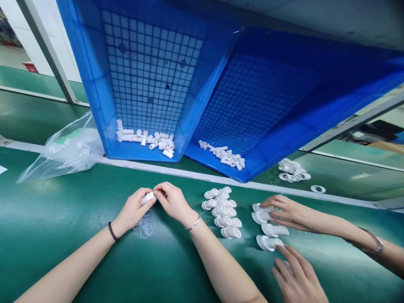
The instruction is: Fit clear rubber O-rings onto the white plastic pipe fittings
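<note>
Between the fingers of my left hand [135, 210] is a short white plastic tube [147, 198], lying tilted. My right hand [172, 202] pinches at the tube's right end, where thin ring lines show; whether it holds a separate ring is too small to tell. Below my hands lies a loose pile of thin, pale rubber rings [145, 227] on the green tabletop [126, 269]. Just right of my right forearm, several white flanged tubes [222, 211] lie in close rows.
Two tilted blue crates [208, 101] with small white tubes [162, 141] stand behind. A clear plastic bag [69, 147] lies left. At right, another person's hands [293, 214] touch white flanged pieces [268, 243]. More white parts [293, 170] and a white ring [317, 189] lie beyond.
</note>
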{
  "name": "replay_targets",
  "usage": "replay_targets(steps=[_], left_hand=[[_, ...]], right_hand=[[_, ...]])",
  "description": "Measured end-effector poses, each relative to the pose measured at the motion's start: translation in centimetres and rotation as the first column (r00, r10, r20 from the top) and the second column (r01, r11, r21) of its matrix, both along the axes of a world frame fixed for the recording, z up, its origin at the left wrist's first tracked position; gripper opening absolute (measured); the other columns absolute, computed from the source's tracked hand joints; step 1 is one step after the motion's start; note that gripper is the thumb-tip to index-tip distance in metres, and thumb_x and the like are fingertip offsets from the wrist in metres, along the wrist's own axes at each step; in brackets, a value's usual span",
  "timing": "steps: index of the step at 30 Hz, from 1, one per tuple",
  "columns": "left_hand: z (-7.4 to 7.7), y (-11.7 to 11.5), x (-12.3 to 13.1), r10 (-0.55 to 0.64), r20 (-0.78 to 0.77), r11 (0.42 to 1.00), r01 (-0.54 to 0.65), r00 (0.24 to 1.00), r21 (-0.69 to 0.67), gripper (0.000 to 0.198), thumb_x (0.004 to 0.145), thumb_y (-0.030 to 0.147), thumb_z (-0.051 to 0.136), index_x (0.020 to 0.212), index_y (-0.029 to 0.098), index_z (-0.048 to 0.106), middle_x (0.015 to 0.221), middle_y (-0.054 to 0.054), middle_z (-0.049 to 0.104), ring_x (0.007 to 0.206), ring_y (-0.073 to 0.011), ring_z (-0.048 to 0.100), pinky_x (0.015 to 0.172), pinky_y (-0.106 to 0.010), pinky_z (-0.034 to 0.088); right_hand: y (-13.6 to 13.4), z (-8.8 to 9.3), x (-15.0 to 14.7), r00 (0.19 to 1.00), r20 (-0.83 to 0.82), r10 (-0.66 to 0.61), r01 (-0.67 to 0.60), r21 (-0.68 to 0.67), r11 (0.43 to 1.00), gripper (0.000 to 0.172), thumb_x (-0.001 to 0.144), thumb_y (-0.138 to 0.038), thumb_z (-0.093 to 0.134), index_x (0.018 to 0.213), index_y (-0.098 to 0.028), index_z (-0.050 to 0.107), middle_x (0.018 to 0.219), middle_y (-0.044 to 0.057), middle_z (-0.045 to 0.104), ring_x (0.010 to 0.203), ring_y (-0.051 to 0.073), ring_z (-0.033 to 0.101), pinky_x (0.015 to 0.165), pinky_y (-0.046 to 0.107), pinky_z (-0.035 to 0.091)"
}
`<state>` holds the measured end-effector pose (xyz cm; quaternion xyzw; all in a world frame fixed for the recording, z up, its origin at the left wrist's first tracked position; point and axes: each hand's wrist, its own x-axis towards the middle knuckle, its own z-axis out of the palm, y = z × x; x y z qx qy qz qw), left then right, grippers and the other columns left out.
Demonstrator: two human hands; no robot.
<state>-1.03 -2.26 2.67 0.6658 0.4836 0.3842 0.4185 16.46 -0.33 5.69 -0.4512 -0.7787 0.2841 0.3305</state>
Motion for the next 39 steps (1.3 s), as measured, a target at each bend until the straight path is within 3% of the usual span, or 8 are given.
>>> replay_targets(steps=[6, 9, 13, 17, 21, 27, 33, 39], left_hand=[[0.3, -0.1, -0.1, -0.064, -0.239, 0.98, 0.107, 0.969, 0.17, 0.015, 0.086, 0.027, 0.053, 0.096, 0.022, 0.064, 0.091, -0.006, 0.065, 0.081, -0.0229, 0.057, 0.074, -0.033, 0.039], [0.3, -0.1, -0.3, -0.059, -0.318, 0.961, 0.14, 0.946, 0.238, 0.013, 0.083, 0.024, 0.054, 0.093, 0.021, 0.062, 0.091, -0.007, 0.066, 0.082, -0.0235, 0.058, 0.075, -0.034, 0.039], [-0.1, -0.3, -0.2, -0.012, -0.206, 0.97, 0.061, 0.978, 0.233, 0.016, 0.081, 0.024, 0.057, 0.096, 0.021, 0.061, 0.095, -0.006, 0.066, 0.084, -0.0227, 0.059, 0.077, -0.034, 0.041], [-0.7, -0.5, 0.3, 0.081, 0.07, 0.992, -0.087, 0.994, 0.09, 0.028, 0.084, 0.03, 0.056, 0.11, 0.02, 0.056, 0.104, -0.007, 0.063, 0.092, -0.0213, 0.059, 0.082, -0.033, 0.044], [-0.9, -0.4, 0.9, 0.203, 0.316, 0.977, -0.171, 0.927, -0.126, 0.025, 0.087, 0.039, 0.054, 0.102, 0.019, 0.055, 0.081, -0.001, 0.059, 0.071, -0.014, 0.053, 0.067, -0.027, 0.042], [-0.2, -0.6, 1.7, 0.311, 0.55, 0.918, -0.095, 0.775, -0.385, 0.031, 0.086, 0.047, 0.056, 0.098, 0.018, 0.053, 0.062, 0.004, 0.05, 0.056, -0.0094, 0.044, 0.053, -0.021, 0.034], [0.5, -0.4, 1.8, 0.354, 0.644, 0.883, -0.014, 0.678, -0.47, 0.034, 0.083, 0.046, 0.063, 0.103, 0.02, 0.054, 0.067, 0.004, 0.053, 0.049, -0.0068, 0.044, 0.046, -0.019, 0.033], [0.9, 0.0, 1.4, 0.349, 0.727, 0.879, 0.064, 0.591, -0.473, 0.034, 0.086, 0.043, 0.059, 0.112, 0.023, 0.053, 0.063, 0.003, 0.054, 0.049, -0.0097, 0.047, 0.045, -0.02, 0.037]], right_hand=[[0.1, 0.0, 0.0, 0.999, 0.017, 0.041, -0.041, -0.008, 0.999, 0.012, 0.092, -0.02, 0.049, 0.086, -0.021, 0.06, 0.085, 0.003, 0.062, 0.081, 0.016, 0.057, 0.075, 0.029, 0.044], [0.5, -0.6, 0.0, 0.996, -0.089, 0.026, -0.04, -0.161, 0.986, 0.012, 0.09, -0.021, 0.05, 0.083, -0.02, 0.059, 0.082, 0.002, 0.061, 0.076, 0.014, 0.056, 0.072, 0.028, 0.043], [1.1, -1.8, -0.3, 0.89, -0.447, -0.086, -0.198, -0.55, 0.811, 0.024, 0.083, -0.042, 0.061, 0.085, -0.018, 0.056, 0.071, -0.002, 0.055, 0.055, 0.009, 0.047, 0.053, 0.023, 0.038], [0.8, -2.5, -1.3, 0.743, -0.597, -0.303, -0.276, -0.686, 0.674, 0.045, 0.067, -0.055, 0.075, 0.082, -0.017, 0.055, 0.064, -0.006, 0.05, 0.051, 0.006, 0.043, 0.049, 0.019, 0.037], [0.3, -2.8, -2.4, 0.708, -0.621, -0.336, -0.193, -0.628, 0.754, 0.045, 0.068, -0.057, 0.073, 0.086, -0.017, 0.06, 0.072, -0.002, 0.055, 0.062, 0.009, 0.049, 0.054, 0.021, 0.042], [0.3, -3.6, -2.5, 0.846, -0.484, -0.223, -0.045, -0.482, 0.875, 0.03, 0.08, -0.045, 0.064, 0.091, -0.017, 0.063, 0.077, 0.001, 0.062, 0.062, 0.01, 0.052, 0.058, 0.023, 0.043], [0.1, -3.2, -2.2, 0.877, -0.448, -0.172, -0.017, -0.388, 0.922, 0.021, 0.084, -0.036, 0.059, 0.092, -0.017, 0.061, 0.081, 0.003, 0.063, 0.073, 0.014, 0.058, 0.066, 0.027, 0.048], [-0.9, -2.2, -2.5, 0.936, -0.332, -0.115, 0.096, -0.073, 0.993, 0.016, 0.088, -0.029, 0.056, 0.1, -0.019, 0.06, 0.098, 0.007, 0.06, 0.084, 0.015, 0.059, 0.069, 0.027, 0.051]])
